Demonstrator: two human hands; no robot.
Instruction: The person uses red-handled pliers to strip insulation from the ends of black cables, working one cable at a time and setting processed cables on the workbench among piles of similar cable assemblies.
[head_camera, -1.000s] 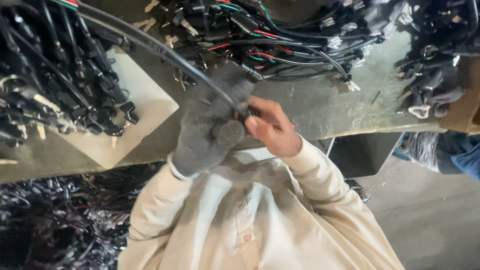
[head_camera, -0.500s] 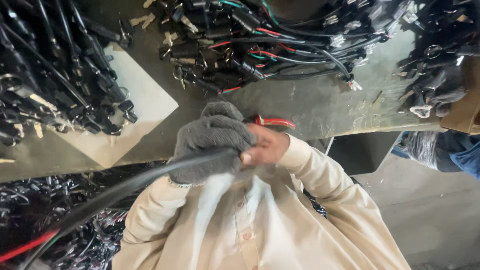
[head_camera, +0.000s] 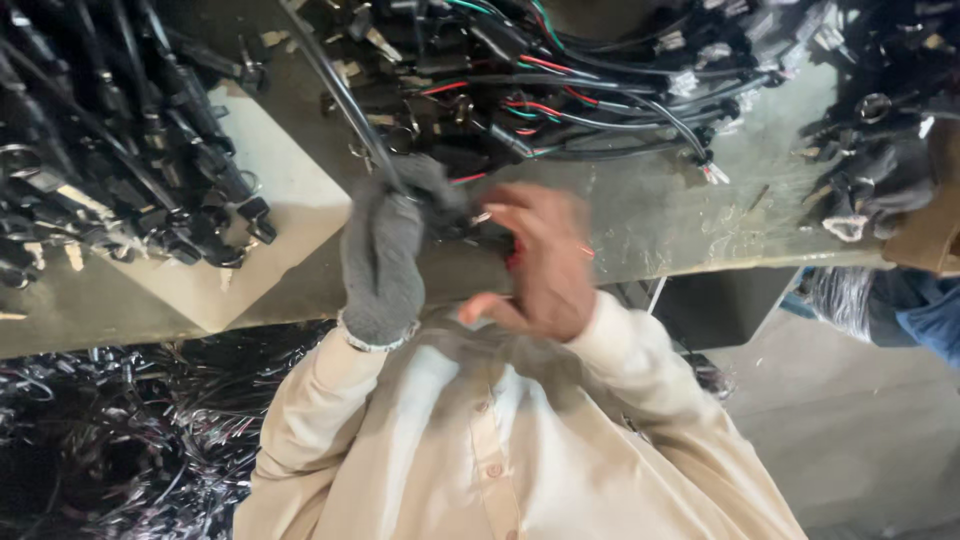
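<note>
The left hand (head_camera: 385, 250) in a grey knit glove clamped the thick black cable (head_camera: 340, 85) (keep it taut); the bare right hand (head_camera: 540, 265) was blurred, its grip unreadable.

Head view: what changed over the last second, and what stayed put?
The black cable in the gloved left hand swung from trailing down past the body to running up over the bench. The bare right hand opened, blurred. The left grip held; the cable piles stayed.
</note>
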